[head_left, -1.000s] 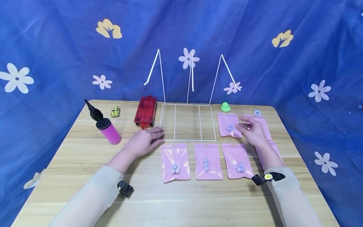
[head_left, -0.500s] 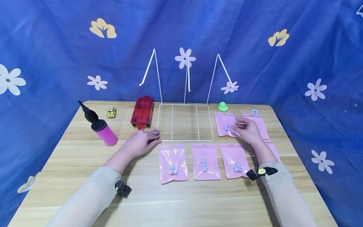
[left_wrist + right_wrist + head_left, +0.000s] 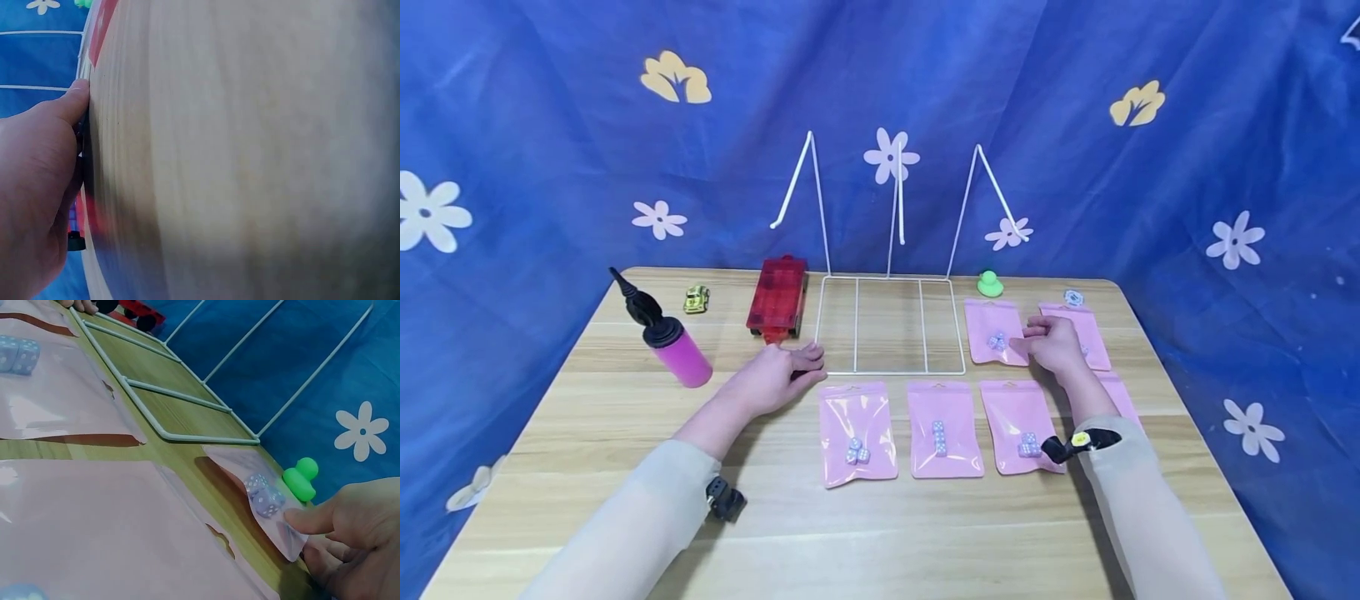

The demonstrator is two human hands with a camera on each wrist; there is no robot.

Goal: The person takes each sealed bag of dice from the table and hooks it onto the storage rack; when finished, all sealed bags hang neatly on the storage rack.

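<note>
1. Bags [image 3: 853,417]: I read these as thin plastic film, smooth and glossy, with bright glare streaks and shallow wrinkles.
2. Dice [image 3: 940,438]: hard-looking plastic, smooth, slightly pearly.
3. Rack [image 3: 856,325]: I take its white wire for coated metal, smooth and even.
4. Table [image 3: 820,542]: wood or a wood-look board; on my head view the grain shows through a smooth, faintly satin finish.
5. Backdrop [image 3: 880,67]: cloth, creased, softly sheened along the folds.
6. Truck [image 3: 778,293]: see-through red plastic, glossy.
7. Pump [image 3: 679,350]: smooth plastic, as far as I can tell.
8. Duck [image 3: 301,479]: smooth; plastic or rubber, I can't tell which.
9. Sleeves [image 3: 640,492]: soft, matt cloth.
</note>
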